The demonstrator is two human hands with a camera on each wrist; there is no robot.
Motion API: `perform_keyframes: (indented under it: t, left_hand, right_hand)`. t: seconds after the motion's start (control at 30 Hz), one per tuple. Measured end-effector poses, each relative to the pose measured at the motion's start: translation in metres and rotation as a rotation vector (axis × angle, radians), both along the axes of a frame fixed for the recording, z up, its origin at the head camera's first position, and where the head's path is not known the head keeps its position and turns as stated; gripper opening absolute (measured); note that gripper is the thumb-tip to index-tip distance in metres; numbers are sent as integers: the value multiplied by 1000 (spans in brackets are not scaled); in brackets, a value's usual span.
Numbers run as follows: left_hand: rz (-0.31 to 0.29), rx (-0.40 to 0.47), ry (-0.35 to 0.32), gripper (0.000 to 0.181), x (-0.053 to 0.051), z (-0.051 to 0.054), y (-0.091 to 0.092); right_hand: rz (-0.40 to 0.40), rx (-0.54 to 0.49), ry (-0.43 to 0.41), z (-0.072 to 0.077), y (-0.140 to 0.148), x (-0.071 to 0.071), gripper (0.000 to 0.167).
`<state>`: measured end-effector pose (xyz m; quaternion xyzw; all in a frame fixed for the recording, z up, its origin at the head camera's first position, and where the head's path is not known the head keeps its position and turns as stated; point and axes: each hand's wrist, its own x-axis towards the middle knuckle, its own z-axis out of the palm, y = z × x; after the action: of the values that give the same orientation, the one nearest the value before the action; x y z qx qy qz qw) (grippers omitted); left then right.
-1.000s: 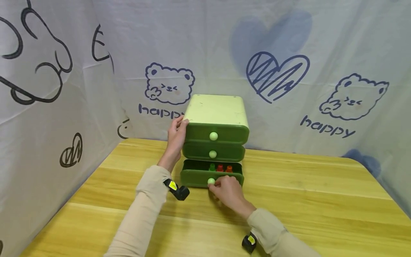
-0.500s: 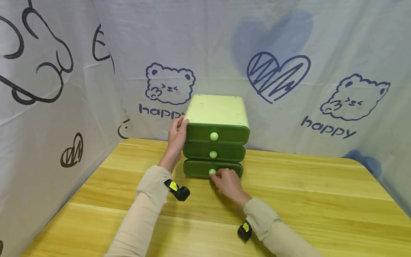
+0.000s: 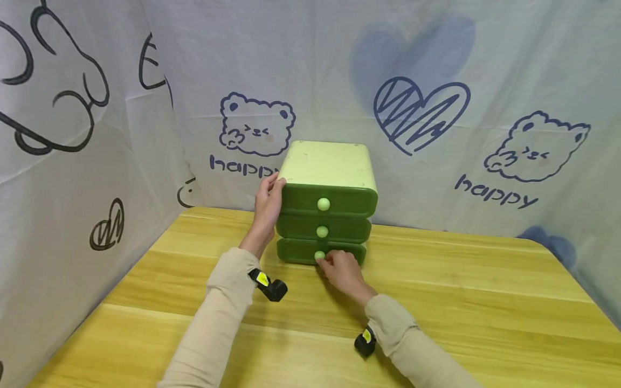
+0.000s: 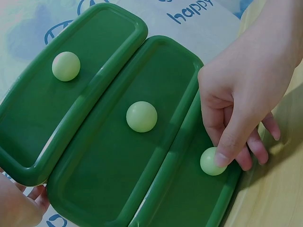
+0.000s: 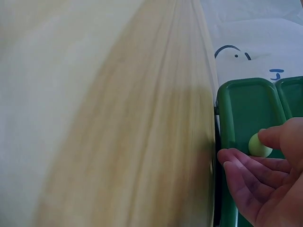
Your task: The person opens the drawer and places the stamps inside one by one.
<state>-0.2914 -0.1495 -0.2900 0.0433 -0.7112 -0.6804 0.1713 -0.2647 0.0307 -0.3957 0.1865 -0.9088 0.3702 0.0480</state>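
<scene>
A small drawer unit (image 3: 330, 164) with a pale yellow-green top stands on the table. Its top drawer (image 3: 351, 202), middle drawer (image 3: 296, 228) and bottom drawer (image 3: 296, 251) are green, each with a round pale knob, and all are closed. My left hand (image 3: 267, 207) rests against the unit's left side, thumb near the upper front corner; some of its fingers are hidden in the left wrist view. My right hand (image 3: 343, 271) is at the bottom knob (image 4: 213, 161), pinching it with the thumb on top; the other fingers hang loosely below, as the right wrist view shows.
The wooden table (image 3: 466, 302) stretches out around the unit. White cloth (image 3: 330, 64) with drawn hearts and bears hangs behind it, and more cloth (image 3: 111, 161) hangs at the left. A black wrist camera (image 3: 365, 342) sits at the right cuff.
The bottom drawer, open with green, red and orange pieces showing inside, has slid back into the unit. My right hand moved forward with its knob. My left hand stayed in place.
</scene>
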Motion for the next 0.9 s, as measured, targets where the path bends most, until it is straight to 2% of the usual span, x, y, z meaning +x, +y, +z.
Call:
perform_keyframes:
  t: [0.23,0.43,0.5,0.73,0.9]
  left_hand:
    - [-5,0,-6,51,0,0,-2]
    - [-5,-14,-2,52,-1,-1,-4]
    - [-9,-27,7,52,0,-3,-4]
    - [-26,-169,66,55,1,-14,-1]
    - [-50,-274,96,58,3,-14,-4]
  right_hand:
    - [7,21,-7,-1,-2,-2,34]
    - [30,79,20,0,-3,-2,43]
    - [40,87,30,0,-1,0,40]
    - [86,94,5,4,20,14,18]
    - [104,108,-14,14,40,23,15]
